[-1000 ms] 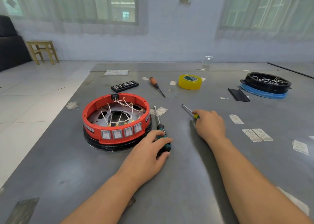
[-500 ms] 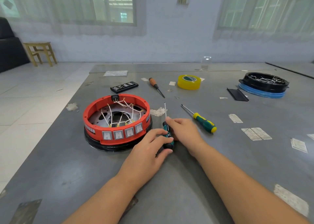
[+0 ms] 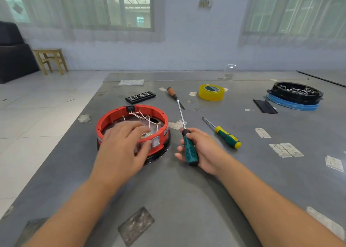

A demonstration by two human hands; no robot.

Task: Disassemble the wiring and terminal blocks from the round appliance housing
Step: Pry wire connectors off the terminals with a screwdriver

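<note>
The round red housing (image 3: 131, 113) stands on the grey tabletop (image 3: 187, 200), near its left edge, and it sits on a black base ring. Inside it, white wires (image 3: 148, 118) run across from a small black block on the far rim, and a grey rocker switch (image 3: 156, 141) shows on its near wall. The left hand (image 3: 123, 147) lies over the near part of the housing with its fingers spread and nearly straight; the fingertips are blurred, so I cannot tell if they touch the wires. The right hand (image 3: 204, 149) grips the teal-handled screwdriver (image 3: 189, 145) just right of the housing, fingers curled around the handle, and the long shaft points toward the far edge. A green and yellow screwdriver (image 3: 227, 137) lies just beside this hand, on its right. Farther back lie a wooden-handled screwdriver (image 3: 173, 95), a black bit case (image 3: 140, 97) and a yellow tape roll (image 3: 211, 92). Near the far right corner a black round housing (image 3: 294, 93) rests on a blue ring.
</note>
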